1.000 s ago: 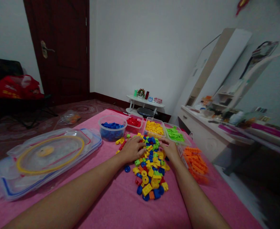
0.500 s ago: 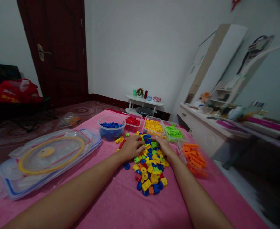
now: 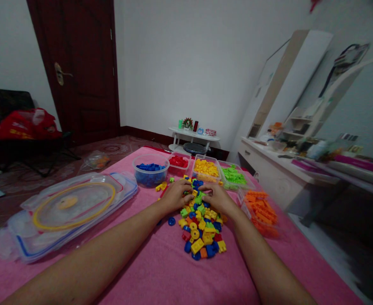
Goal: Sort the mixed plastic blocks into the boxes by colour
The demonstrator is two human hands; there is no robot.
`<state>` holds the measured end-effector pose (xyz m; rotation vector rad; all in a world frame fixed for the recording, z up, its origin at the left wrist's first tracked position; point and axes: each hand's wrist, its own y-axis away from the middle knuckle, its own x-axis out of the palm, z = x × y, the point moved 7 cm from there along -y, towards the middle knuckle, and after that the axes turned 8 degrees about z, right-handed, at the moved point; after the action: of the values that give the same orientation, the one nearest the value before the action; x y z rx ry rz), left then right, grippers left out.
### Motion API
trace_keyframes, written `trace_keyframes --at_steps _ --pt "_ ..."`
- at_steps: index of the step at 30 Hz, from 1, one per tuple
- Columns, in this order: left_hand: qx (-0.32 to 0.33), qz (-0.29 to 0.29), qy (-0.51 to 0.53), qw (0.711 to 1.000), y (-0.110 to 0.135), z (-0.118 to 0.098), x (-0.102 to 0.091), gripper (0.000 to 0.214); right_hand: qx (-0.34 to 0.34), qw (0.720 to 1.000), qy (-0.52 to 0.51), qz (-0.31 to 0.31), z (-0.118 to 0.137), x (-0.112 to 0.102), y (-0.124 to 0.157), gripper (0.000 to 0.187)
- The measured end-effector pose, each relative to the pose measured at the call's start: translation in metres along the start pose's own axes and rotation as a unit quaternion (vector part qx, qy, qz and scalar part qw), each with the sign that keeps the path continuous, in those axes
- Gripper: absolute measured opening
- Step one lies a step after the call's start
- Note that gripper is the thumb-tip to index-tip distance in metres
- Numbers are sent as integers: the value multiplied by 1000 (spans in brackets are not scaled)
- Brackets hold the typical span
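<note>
A long pile of mixed toy building bricks [image 3: 202, 224] in yellow, blue, green, red and orange lies on a pink cloth [image 3: 161, 271]. My left hand [image 3: 177, 195] rests at the pile's far left side, fingers apart and slightly bent over the bricks. Opposite it, my right hand [image 3: 218, 198] reaches in from the right with curved, parted fingers touching or just above the green bricks. No brick shows clearly gripped in either hand; the undersides of the fingers are partly hidden. A blue round piece [image 3: 171, 221] lies apart, left of the pile.
Behind the pile stand a round tub of blue bricks [image 3: 150, 180] and boxes of red bricks [image 3: 178, 162], yellow bricks [image 3: 206, 168] and green bricks [image 3: 233, 175]. An orange-brick box [image 3: 261, 209] sits right. Stacked clear lids [image 3: 75, 212] lie left. A white dresser [image 3: 278, 169] stands beyond.
My right hand has moved inward to the left over the bricks, its fingers more bent. My left hand stays nearly in place. The view has shifted slightly.
</note>
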<state>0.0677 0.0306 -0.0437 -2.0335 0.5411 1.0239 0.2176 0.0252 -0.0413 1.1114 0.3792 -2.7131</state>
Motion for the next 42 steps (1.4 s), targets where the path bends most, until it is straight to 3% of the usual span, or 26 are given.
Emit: trace_keyframes --at_steps 6,8,13,18,22,25,28,30,32,34,36,39,42 --pt "7 -42 58 997 0 3 -3 7 45 981 183 -38 21 -20 5 29" --pt "7 -52 76 996 0 4 -3 4 44 977 209 -26 31 -23 9 27" --pt "-2 -65 92 994 -1 8 -2 2 42 965 245 81 38 -1 17 30" --pt "1 -72 92 993 -1 8 -3 6 69 959 260 90 30 10 16 24" --pt "2 -79 96 992 0 7 -6 6 38 978 196 63 30 7 12 17" --pt "-3 -80 94 992 0 7 -7 6 21 994 112 7 30 -1 9 13" --pt "-6 -77 85 993 0 7 -7 7 61 993 -89 -54 23 -9 11 18" --pt "-6 -79 80 994 0 7 -7 8 102 950 -286 -69 16 -7 14 23" --pt "-6 -80 78 994 1 7 -7 12 127 874 -465 -71 14 -1 16 23" --pt "-8 -75 76 994 1 6 -8 17 133 793 -591 -71 15 3 17 20" --pt "-12 -70 74 995 1 5 -8 19 133 730 -667 -68 17 6 17 21" --pt "-11 -65 73 995 0 2 -9 19 119 688 -712 -74 20 6 15 25" --pt "-4 -58 74 996 0 1 -8 18 127 684 -712 -96 17 7 16 21"
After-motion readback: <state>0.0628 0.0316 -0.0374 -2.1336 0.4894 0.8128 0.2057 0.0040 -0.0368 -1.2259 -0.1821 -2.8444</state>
